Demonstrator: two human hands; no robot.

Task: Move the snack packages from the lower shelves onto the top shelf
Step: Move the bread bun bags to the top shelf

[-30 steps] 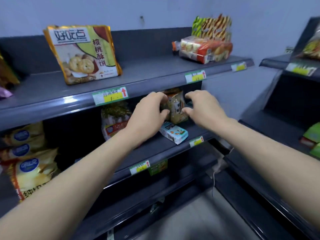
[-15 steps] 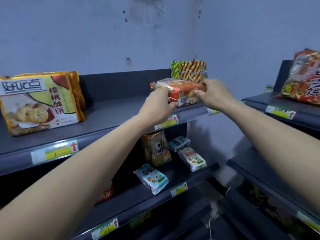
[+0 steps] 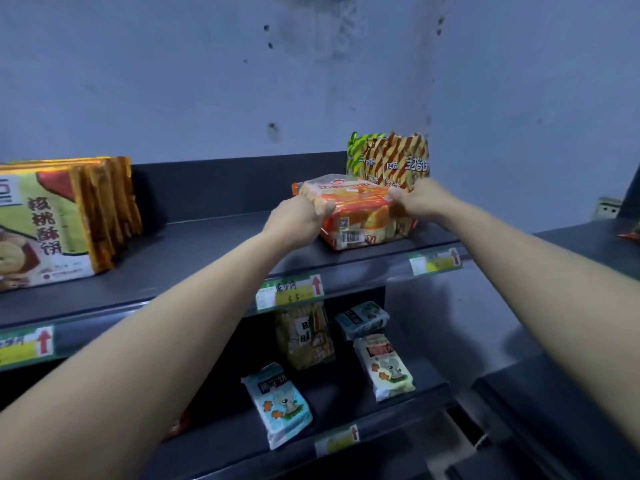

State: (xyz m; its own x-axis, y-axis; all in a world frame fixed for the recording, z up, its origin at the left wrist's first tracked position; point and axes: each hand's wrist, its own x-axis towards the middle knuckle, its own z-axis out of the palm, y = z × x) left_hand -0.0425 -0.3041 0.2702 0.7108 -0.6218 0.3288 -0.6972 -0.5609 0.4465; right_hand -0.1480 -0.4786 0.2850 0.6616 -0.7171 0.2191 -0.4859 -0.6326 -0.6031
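Gripping a glossy orange snack pack by its short ends, the left hand and right hand stay apart, fingers curled over the crinkled film. The pack is blocky and sits on the smooth dark metal top shelf, near its front lip. Its lower half bears a barcode; whether that is the same pack or a second one underneath is hard to tell. Just behind stand striped foil packets, their bottoms hidden by the pack and the right hand. Flat, shiny cookie bags lean in a row at far left, cut off by the frame edge. On the lower shelf lie small pillow-shaped packets and an upright yellow bag, its top hidden behind a paper price tag.
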